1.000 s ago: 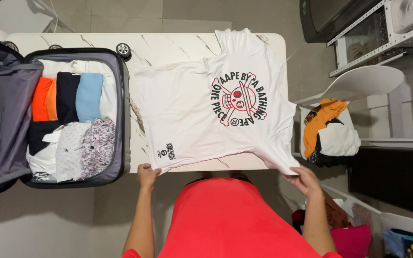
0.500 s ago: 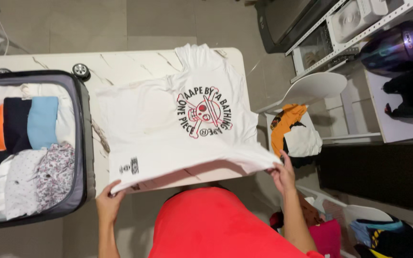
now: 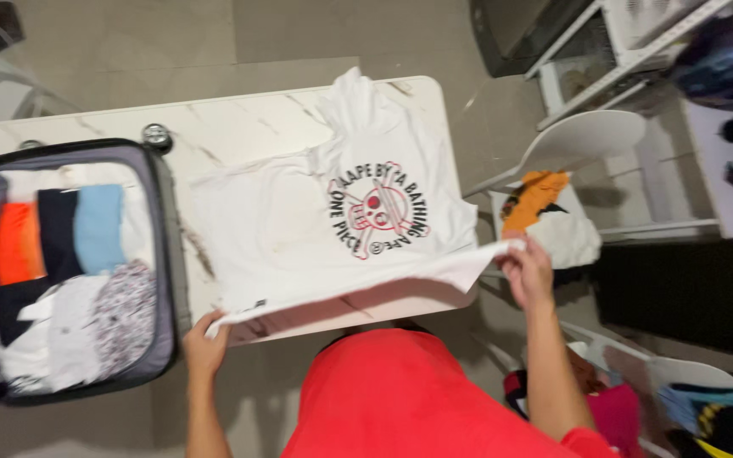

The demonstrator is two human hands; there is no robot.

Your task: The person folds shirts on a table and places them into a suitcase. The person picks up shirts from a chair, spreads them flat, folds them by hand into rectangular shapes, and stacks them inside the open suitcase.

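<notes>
Fold under way at frame centre: white shirt (image 3: 299, 229) near edge is gripped by left hand (image 3: 204, 346) and right hand (image 3: 528, 271), lifted; next, edge probably to be carried across table (image 3: 214, 127).

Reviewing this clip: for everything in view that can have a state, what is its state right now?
White printed T-shirt: spread on the marble-look table, near edge lifted.
Grey suitcase: open, filled with folded clothes.
Left hand: gripping the shirt's near left corner.
Right hand: gripping the shirt's near right corner, raised.
White chair: clothes piled on it.
</notes>
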